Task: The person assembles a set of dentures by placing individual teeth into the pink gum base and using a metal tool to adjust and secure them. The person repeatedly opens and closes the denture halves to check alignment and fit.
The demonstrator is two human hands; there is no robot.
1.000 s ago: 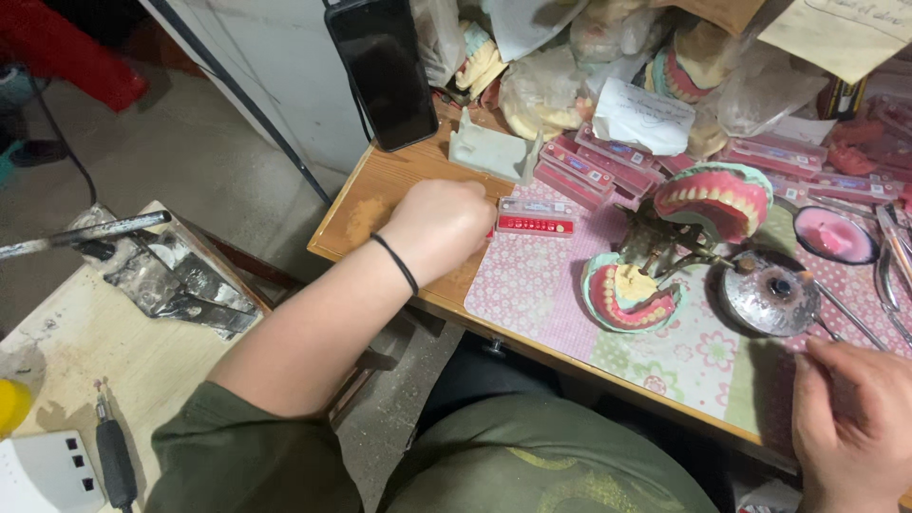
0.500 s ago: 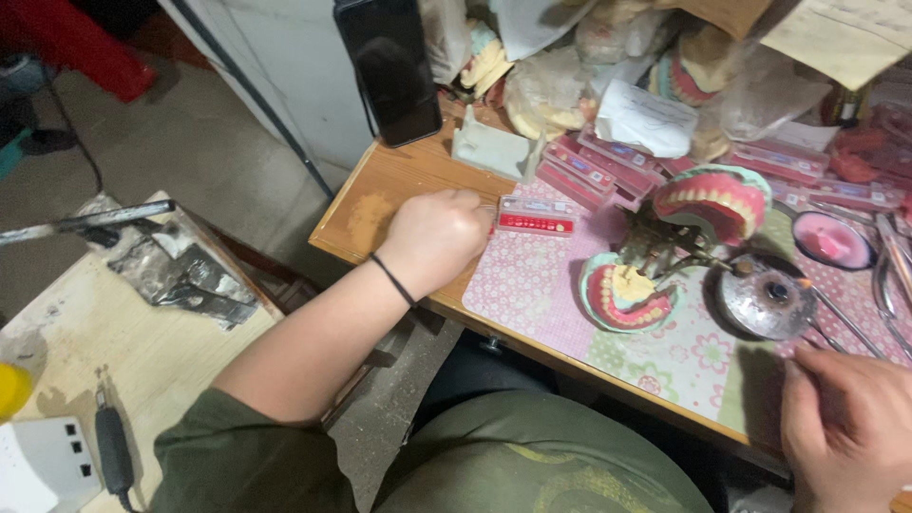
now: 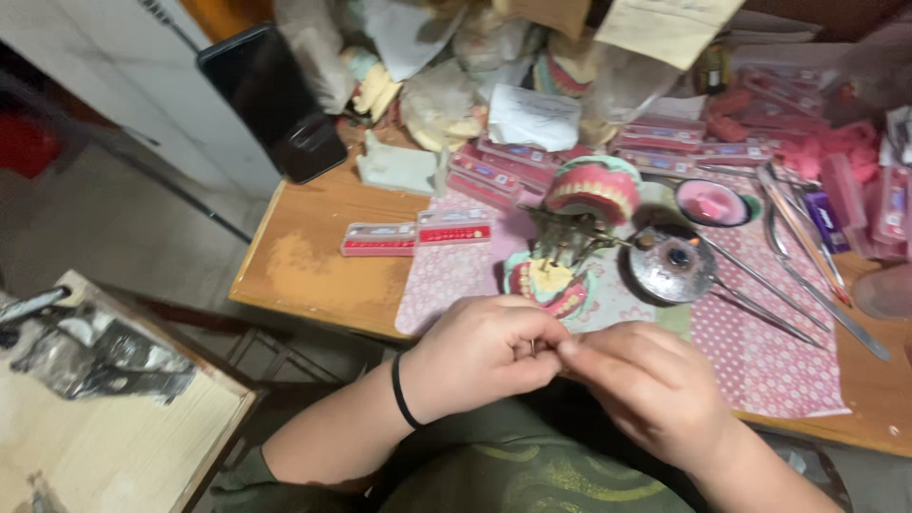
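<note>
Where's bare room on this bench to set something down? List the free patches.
Bare wood at the bench's left front corner, below the red tooth cards. Some pink mat right of the hands. The back edge and right side are crowded.

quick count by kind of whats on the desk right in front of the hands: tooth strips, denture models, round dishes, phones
Red tooth strips on the bare wood: 2
Denture models, one upper and one lower: 2
Round dishes, one metal and one with pink inside: 2
Black phones: 1
Total: 7
More pink strips lie in the clutter behind, too jumbled to count.
</note>
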